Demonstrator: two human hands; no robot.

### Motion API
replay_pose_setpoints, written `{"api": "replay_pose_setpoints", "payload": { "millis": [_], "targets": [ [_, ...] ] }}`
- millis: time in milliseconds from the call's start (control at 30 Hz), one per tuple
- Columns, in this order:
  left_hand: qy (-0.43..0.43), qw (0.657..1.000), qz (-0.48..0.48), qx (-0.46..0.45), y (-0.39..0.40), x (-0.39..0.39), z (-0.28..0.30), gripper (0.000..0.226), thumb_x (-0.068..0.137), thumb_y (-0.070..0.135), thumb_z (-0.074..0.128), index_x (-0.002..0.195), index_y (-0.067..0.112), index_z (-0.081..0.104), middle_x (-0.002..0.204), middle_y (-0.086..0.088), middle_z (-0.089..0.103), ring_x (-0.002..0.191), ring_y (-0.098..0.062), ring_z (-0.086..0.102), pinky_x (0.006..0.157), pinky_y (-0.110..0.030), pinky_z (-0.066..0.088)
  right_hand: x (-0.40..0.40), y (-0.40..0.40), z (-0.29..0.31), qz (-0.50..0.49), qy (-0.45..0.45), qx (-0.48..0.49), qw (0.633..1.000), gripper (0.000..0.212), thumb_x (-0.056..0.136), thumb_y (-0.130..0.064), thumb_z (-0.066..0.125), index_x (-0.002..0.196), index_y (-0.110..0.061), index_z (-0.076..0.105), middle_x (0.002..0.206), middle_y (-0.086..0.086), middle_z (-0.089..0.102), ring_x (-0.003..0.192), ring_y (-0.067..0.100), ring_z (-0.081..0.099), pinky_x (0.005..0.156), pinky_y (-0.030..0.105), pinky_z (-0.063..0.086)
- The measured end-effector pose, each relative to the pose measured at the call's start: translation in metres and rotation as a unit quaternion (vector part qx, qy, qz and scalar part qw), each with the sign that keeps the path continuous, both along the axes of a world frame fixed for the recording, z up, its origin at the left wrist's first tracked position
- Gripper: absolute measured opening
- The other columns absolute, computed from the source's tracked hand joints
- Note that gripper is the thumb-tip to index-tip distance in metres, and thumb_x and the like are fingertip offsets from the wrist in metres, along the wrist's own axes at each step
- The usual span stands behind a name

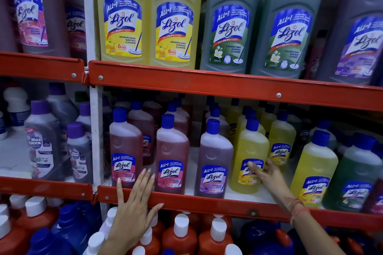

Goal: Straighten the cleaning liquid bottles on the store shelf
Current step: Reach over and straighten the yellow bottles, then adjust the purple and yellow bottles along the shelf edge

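While left hand (132, 207) lies spread on shelf rail (207, 203) | right hand (267, 174) fingers loosely touch yellow bottle (249, 151)

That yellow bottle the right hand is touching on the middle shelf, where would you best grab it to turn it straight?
Probably around the lower body of the yellow bottle, at label height, coming from the open front. There the body is widest and faces outward, while the purple bottle crowds its left side and the shelf above hangs close over the cap. The right hand already touches its label; the left hand rests on the red shelf rail.

One head-worn view faces the red shelf rail (207, 87) close up, angled slightly downward; edges look blurred.
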State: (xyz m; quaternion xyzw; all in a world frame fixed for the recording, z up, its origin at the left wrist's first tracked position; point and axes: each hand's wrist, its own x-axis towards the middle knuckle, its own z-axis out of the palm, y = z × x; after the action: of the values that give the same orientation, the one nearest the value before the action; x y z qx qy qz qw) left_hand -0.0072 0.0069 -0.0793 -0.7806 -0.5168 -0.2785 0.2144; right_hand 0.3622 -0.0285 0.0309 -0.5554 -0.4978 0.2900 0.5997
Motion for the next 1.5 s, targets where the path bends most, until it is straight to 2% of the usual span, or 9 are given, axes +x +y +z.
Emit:
{"api": "replay_pose_setpoints", "payload": {
  "millis": [200, 500, 667, 733, 833, 933, 1100, 1333, 1500],
  "targets": [
    [0.01, 1.0, 0.004, 0.008, -0.002, 0.001, 0.003, 0.076, 0.092, 0.061, 0.028, 0.149, 0.01, 0.028, 0.156, -0.011, 0.034, 0.145, -0.023, 0.025, 0.114, -0.068, 0.016, -0.001, -0.022, -0.004, -0.01, -0.033, 0.008, 0.999, 0.041, 0.084, -0.012, 0.067, 0.122, -0.013, 0.052, 0.105, 0.01, 0.07, 0.074, -0.001, 0.072, 0.058, 0.017, 0.057],
    [0.014, 1.0, 0.011, -0.022, -0.007, 0.0, 0.007, 0.075, 0.094, 0.06, 0.023, 0.149, 0.009, 0.028, 0.156, -0.011, 0.033, 0.146, -0.022, 0.024, 0.113, -0.068, 0.019, -0.017, -0.047, 0.003, -0.015, -0.047, 0.011, 0.999, 0.049, 0.087, -0.014, 0.064, 0.131, -0.016, 0.043, 0.129, 0.009, 0.058, 0.084, -0.004, 0.055, 0.057, 0.005, 0.049],
    [-0.055, 0.995, -0.027, -0.081, -0.017, 0.005, 0.013, 0.075, 0.095, 0.062, 0.02, 0.151, 0.012, 0.02, 0.157, -0.007, 0.032, 0.148, -0.014, 0.014, 0.121, -0.05, 0.001, -0.044, -0.064, 0.0, -0.17, -0.05, 0.067, 0.982, 0.071, 0.079, -0.039, 0.069, 0.139, -0.016, 0.037, 0.142, 0.007, 0.045, 0.121, 0.017, 0.048, 0.097, 0.03, 0.044],
    [-0.129, 0.985, -0.062, -0.095, -0.024, 0.01, 0.017, 0.076, 0.094, 0.064, 0.018, 0.152, 0.016, 0.016, 0.159, -0.001, 0.026, 0.148, -0.007, 0.01, 0.122, -0.038, -0.005, -0.063, -0.069, 0.0, -0.251, -0.065, 0.135, 0.956, 0.062, 0.082, -0.048, 0.065, 0.133, -0.021, 0.043, 0.134, -0.001, 0.044, 0.124, 0.018, 0.045, 0.103, 0.042, 0.044],
    [-0.312, 0.935, -0.108, -0.126, -0.04, 0.022, 0.036, 0.081, 0.086, 0.071, 0.015, 0.152, 0.024, 0.013, 0.159, 0.005, 0.022, 0.147, -0.004, 0.009, 0.123, -0.03, 0.002, -0.1, -0.075, 0.008, -0.215, -0.069, 0.206, 0.952, 0.036, 0.089, -0.054, 0.049, 0.116, -0.029, 0.053, 0.115, -0.014, 0.054, 0.112, 0.012, 0.055, 0.094, 0.037, 0.05],
    [-0.467, 0.844, -0.145, -0.218, -0.051, 0.028, 0.059, 0.09, 0.074, 0.082, 0.015, 0.15, 0.033, 0.017, 0.157, 0.004, 0.031, 0.143, -0.012, 0.027, 0.116, -0.037, 0.027, -0.143, -0.077, 0.013, -0.039, -0.019, 0.159, 0.986, 0.036, 0.091, -0.057, 0.044, 0.111, -0.033, 0.061, 0.112, -0.013, 0.067, 0.112, 0.005, 0.061, 0.097, 0.026, 0.048],
    [-0.581, 0.729, -0.188, -0.309, -0.04, 0.028, 0.069, 0.106, 0.061, 0.097, 0.017, 0.148, 0.038, 0.023, 0.154, 0.002, 0.038, 0.141, -0.017, 0.036, 0.119, -0.052, 0.025, -0.193, -0.052, -0.01, 0.141, 0.012, -0.053, 0.988, 0.09, 0.069, -0.089, 0.035, 0.144, -0.04, 0.036, 0.155, -0.016, 0.033, 0.143, 0.003, 0.028, 0.122, 0.042, 0.02],
    [-0.563, 0.706, -0.205, -0.377, -0.04, 0.021, 0.078, 0.103, 0.058, 0.098, 0.016, 0.145, 0.044, 0.029, 0.153, 0.009, 0.038, 0.142, -0.014, 0.033, 0.12, -0.052, 0.021, -0.207, -0.039, -0.006, 0.157, 0.077, -0.088, 0.981, 0.074, 0.071, -0.086, 0.033, 0.123, -0.039, 0.057, 0.128, -0.009, 0.065, 0.115, 0.005, 0.06, 0.11, 0.036, 0.04],
    [-0.546, 0.707, -0.225, -0.388, -0.04, 0.014, 0.081, 0.082, 0.061, 0.097, 0.014, 0.132, 0.061, 0.032, 0.149, 0.017, 0.038, 0.141, -0.011, 0.033, 0.121, -0.049, 0.019, -0.21, -0.034, -0.009, 0.149, 0.07, -0.085, 0.983, 0.059, 0.068, -0.09, 0.033, 0.101, -0.049, 0.06, 0.114, -0.016, 0.067, 0.113, 0.005, 0.06, 0.113, 0.042, 0.037]
  ]
}}
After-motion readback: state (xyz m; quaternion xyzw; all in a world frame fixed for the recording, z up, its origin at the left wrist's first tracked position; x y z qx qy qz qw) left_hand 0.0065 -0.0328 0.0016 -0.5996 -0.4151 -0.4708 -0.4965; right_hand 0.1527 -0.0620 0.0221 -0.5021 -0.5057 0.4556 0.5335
